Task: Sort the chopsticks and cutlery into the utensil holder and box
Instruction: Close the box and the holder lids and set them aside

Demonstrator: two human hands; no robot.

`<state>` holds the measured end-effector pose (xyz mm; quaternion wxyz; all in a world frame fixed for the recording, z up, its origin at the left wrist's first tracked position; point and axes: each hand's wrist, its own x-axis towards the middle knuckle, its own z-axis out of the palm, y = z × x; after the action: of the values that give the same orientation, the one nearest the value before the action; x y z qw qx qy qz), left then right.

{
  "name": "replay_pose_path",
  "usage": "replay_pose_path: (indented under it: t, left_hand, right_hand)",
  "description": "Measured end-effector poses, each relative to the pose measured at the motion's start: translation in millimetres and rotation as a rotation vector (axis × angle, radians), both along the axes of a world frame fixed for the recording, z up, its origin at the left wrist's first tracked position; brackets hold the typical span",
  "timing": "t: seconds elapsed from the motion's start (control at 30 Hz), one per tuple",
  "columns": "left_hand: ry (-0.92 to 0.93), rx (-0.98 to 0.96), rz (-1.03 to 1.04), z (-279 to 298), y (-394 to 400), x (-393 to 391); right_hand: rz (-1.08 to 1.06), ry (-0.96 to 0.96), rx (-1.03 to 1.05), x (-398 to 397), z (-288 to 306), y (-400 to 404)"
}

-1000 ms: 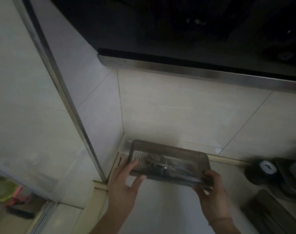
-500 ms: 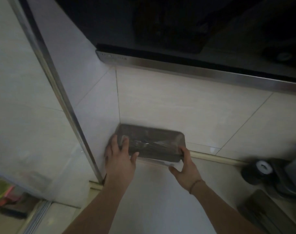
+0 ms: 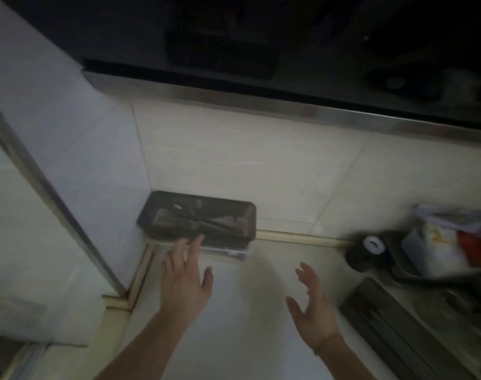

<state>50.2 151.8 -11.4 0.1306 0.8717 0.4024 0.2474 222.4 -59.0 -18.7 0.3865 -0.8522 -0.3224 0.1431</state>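
— Counting first: how many hands and boxes do you make out?

— Two hands and one box. The left hand point(image 3: 183, 281) has its fingers point(image 3: 194, 244) straight and spread, the tips at the near edge of the box point(image 3: 198, 216); whether they touch it, the blur hides. The right hand point(image 3: 312, 305) hangs above the table point(image 3: 233, 325), fingers loosely apart, holding nothing, well clear of the box.

— And the box itself?

— One dark, see-through rectangular box with rounded corners, lying flat just beyond the left fingers, pushed into the corner where the two tiled walls meet. Inside it lie several long utensils; they are too dim to count or tell apart. A pale edge shows under its near side.

— Anything else?

— To the right of the right fingers: one black roll with a white core point(image 3: 369, 249), one dark ridged tray point(image 3: 398, 333), and a pan holding bags point(image 3: 442, 242).
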Motion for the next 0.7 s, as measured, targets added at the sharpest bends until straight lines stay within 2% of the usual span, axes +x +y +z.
replay_pose_path:
  t: [0.13, 0.2, 0.23, 0.37, 0.47, 0.57, 0.63, 0.7]
  left_hand:
    - [0.071, -0.101, -0.380, -5.5, -55.2, 56.9]
    - [0.147, -0.225, -0.534, -4.5, -86.8, 91.6]
    - [0.186, -0.289, -0.592, -4.2, -103.2, 109.2]
    - [0.248, -0.599, -0.702, 4.7, -167.1, 167.8]
    - [0.179, -0.826, -0.663, 10.0, -202.7, 197.8]
    - [0.118, -0.973, -0.497, -2.4, -220.4, 217.1]
    - [0.140, -0.975, -0.408, -13.2, -223.1, 221.6]
    - [0.196, -0.922, -0.401, -20.7, -221.4, 220.5]
  right_hand:
    - [-0.324, -0.436, -0.008, 15.6, -11.7, -112.8]
    - [-0.556, -0.546, -0.092, 24.3, -19.6, -166.0]
    - [-0.667, -0.536, -0.141, 25.7, -23.1, -186.8]
    - [-0.966, -0.161, -0.180, 28.3, -34.3, -233.2]
    - [-1.108, 0.094, 0.029, 35.9, -32.3, -249.1]
    - [-1.143, 0.371, 0.186, 42.1, -39.6, -259.3]
    - [-1.085, 0.423, 0.153, 43.0, -46.2, -262.2]
    - [-1.050, 0.383, 0.111, 43.3, -49.7, -264.4]
